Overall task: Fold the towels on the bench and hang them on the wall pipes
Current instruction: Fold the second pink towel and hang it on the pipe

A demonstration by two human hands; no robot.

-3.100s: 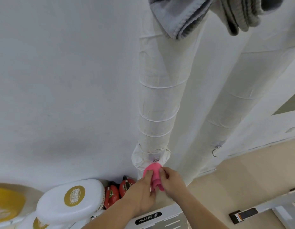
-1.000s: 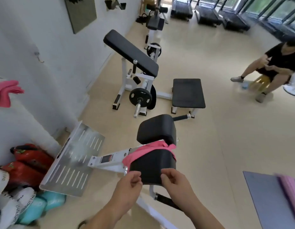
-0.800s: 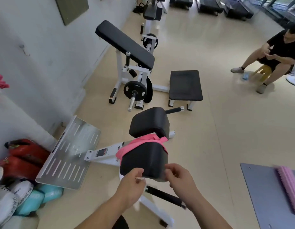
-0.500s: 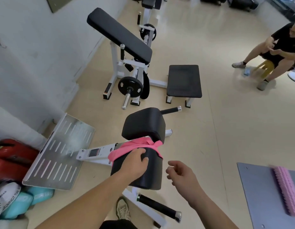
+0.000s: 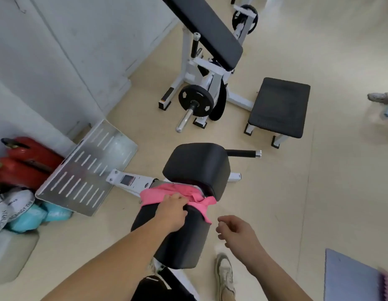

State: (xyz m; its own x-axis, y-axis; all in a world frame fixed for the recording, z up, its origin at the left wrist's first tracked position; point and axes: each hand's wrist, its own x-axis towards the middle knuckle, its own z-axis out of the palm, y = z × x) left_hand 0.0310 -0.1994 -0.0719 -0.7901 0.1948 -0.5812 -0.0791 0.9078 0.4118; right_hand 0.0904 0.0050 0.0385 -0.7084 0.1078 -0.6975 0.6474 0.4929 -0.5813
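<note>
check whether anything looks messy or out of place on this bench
Only the pink towel: it lies crumpled and unfolded across the gap between the two black pads of the bench, one end trailing loose. The left hand grips it.

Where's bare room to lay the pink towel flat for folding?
The far pad top is bare. The near pad is bare below the left hand gripping the pink towel. The floor between pads and stool is open. Crowded: red bags and footplate by the wall.

Open floor [image 5: 275, 203] right of bench pad [image 5: 197, 166]; footplate [image 5: 86, 170] crowds left.
</note>
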